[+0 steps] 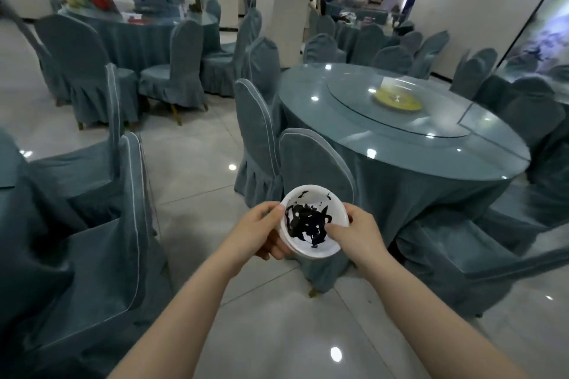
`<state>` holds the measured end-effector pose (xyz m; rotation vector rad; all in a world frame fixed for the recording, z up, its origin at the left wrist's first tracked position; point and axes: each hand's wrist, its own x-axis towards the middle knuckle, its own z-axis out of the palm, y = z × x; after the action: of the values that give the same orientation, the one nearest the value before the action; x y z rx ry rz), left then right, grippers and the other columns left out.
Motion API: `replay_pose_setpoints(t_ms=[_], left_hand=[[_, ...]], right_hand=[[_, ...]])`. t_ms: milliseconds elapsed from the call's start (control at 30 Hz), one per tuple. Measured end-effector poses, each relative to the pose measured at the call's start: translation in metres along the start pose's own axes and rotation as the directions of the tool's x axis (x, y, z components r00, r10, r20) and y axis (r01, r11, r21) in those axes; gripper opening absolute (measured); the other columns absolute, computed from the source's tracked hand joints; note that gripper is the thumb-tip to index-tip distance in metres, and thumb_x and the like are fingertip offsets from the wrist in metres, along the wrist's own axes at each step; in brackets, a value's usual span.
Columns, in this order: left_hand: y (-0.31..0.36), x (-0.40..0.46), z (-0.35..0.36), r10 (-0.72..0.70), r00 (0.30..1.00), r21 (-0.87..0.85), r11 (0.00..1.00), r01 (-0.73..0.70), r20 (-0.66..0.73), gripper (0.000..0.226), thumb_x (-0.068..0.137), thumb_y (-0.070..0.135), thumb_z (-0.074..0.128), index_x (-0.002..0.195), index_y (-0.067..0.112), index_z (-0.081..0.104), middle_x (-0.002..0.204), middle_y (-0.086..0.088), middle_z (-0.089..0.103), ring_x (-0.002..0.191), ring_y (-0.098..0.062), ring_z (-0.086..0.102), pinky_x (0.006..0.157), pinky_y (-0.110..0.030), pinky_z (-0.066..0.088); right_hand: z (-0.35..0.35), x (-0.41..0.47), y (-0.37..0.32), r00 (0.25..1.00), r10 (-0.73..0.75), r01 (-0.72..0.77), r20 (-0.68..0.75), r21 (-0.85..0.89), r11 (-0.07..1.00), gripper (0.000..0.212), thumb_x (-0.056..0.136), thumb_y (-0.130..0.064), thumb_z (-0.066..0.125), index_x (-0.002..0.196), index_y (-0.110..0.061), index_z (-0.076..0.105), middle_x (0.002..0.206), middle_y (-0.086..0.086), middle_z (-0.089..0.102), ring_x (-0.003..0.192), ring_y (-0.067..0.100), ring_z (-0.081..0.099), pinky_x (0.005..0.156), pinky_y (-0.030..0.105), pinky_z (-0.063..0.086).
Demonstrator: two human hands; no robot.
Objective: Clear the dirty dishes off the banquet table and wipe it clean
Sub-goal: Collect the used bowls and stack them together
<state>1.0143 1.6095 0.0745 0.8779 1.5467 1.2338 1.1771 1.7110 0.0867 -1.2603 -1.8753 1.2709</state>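
Observation:
A white bowl [320, 248] smeared with black residue is held in front of me, above the floor, with a second white rim showing beneath it. My left hand [261, 232] grips its left rim, thumb on top and fingers underneath. My right hand [357, 234] grips the right rim, with the thumb reaching inside the bowl. The round banquet table [400, 144] with a glass top stands ahead to the right. A yellow plate [397, 100] lies on its glass turntable [354, 92].
Blue-covered chairs ring the table; one chair [317, 160] stands right behind the bowl, others [101, 224] at my left. A second table [144, 28] far left carries bags and boxes. People stand in the background. Tiled floor [197, 169] opens between the tables.

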Motion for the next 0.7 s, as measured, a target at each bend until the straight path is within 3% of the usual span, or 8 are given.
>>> replay_pose_setpoints(t_ms=[133,233,300,400,500,533,700], left_hand=[[0.011,0.048,-0.025,-0.016,0.999,0.005,1.000,0.016,-0.047,0.022,0.100,0.037,0.036,0.108,0.028,0.055,0.066,-0.013,0.071,0.047,-0.017,0.059,0.042,-0.021,0.040],[0.016,0.086,-0.048,-0.007,0.991,0.017,1.000,0.009,-0.135,0.023,0.100,0.031,0.035,0.112,0.029,0.055,0.066,-0.015,0.071,0.047,-0.018,0.059,0.040,-0.021,0.040],[0.019,0.108,-0.066,-0.002,0.980,0.013,1.000,0.005,-0.200,0.024,0.101,0.028,0.034,0.112,0.029,0.055,0.066,-0.015,0.071,0.046,-0.017,0.059,0.039,-0.019,0.039],[0.024,0.140,-0.093,0.002,0.952,0.022,1.000,0.005,-0.307,0.025,0.100,0.026,0.035,0.112,0.029,0.056,0.067,-0.016,0.071,0.046,-0.018,0.059,0.040,-0.020,0.039],[0.032,0.172,-0.123,-0.002,0.907,0.006,1.000,0.005,-0.421,0.024,0.100,0.026,0.036,0.111,0.030,0.058,0.068,-0.016,0.071,0.047,-0.018,0.059,0.040,-0.019,0.039],[0.035,0.179,-0.132,-0.008,0.891,0.003,1.000,0.010,-0.455,0.024,0.100,0.027,0.037,0.110,0.031,0.058,0.069,-0.016,0.071,0.047,-0.018,0.060,0.040,-0.019,0.039],[0.043,0.200,-0.188,-0.025,0.797,-0.026,1.000,0.012,-0.603,0.024,0.100,0.030,0.038,0.109,0.037,0.059,0.074,-0.016,0.072,0.049,-0.019,0.062,0.041,-0.021,0.042]], right_hand=[[0.008,0.061,-0.014,0.996,0.015,-0.016,0.085,0.012,1.000,0.013,0.082,-0.017,0.059,0.083,-0.021,0.071,0.076,-0.006,0.071,0.071,0.009,0.066,0.062,0.023,0.050],[0.020,0.118,-0.027,0.979,0.042,-0.076,0.201,0.164,0.984,0.018,0.086,-0.018,0.057,0.081,-0.008,0.072,0.073,0.006,0.068,0.064,0.014,0.062,0.057,0.026,0.047],[0.032,0.159,-0.035,0.957,0.068,-0.137,0.282,0.233,0.963,0.019,0.088,-0.016,0.058,0.080,-0.008,0.073,0.072,0.007,0.069,0.061,0.016,0.062,0.053,0.025,0.045],[0.059,0.222,-0.048,0.896,0.081,-0.220,0.437,0.279,0.935,0.016,0.089,-0.010,0.058,0.084,-0.005,0.072,0.072,0.008,0.072,0.059,0.016,0.067,0.052,0.027,0.053],[0.091,0.283,-0.069,0.828,0.086,-0.285,0.554,0.284,0.915,0.016,0.086,-0.008,0.061,0.095,0.001,0.070,0.084,0.013,0.070,0.075,0.023,0.066,0.078,0.040,0.055],[0.103,0.301,-0.076,0.802,0.089,-0.306,0.590,0.279,0.910,0.018,0.086,-0.009,0.061,0.098,0.002,0.068,0.085,0.013,0.069,0.077,0.023,0.065,0.080,0.041,0.054],[0.168,0.368,-0.115,0.661,0.034,-0.300,0.749,0.222,0.928,0.007,0.087,-0.012,0.063,0.090,-0.010,0.069,0.076,0.003,0.070,0.066,0.014,0.067,0.060,0.028,0.052]])
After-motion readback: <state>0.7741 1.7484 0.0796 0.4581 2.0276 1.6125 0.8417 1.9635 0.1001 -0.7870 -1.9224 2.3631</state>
